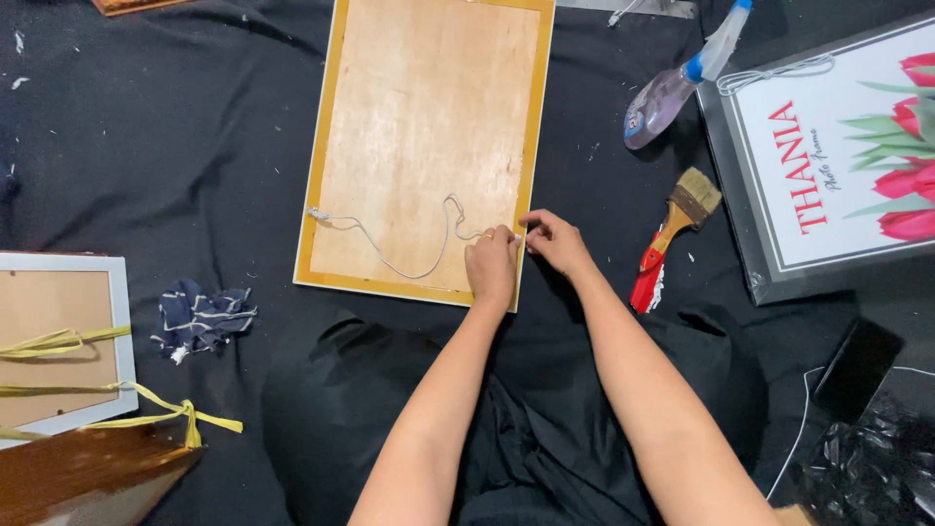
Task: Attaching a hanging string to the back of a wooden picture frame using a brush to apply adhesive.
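Note:
A picture frame lies face down, its plywood back (429, 117) edged with yellow tape, on a black cloth. A thin white cord (390, 248) is fixed at the frame's left edge and loops loosely across the wood to the right edge. My left hand (492, 268) rests on the frame's lower right corner and pinches the cord's end. My right hand (555, 239) meets it from the right, fingertips closed on the same spot at the frame's edge.
A paintbrush with a red handle (672, 239) and a spray bottle (677, 83) lie to the right, beside a framed tulip print (838, 156). A crumpled blue rag (203, 317) and a frame tied with yellow ribbon (58, 346) lie left. Black plastic (867, 458) sits lower right.

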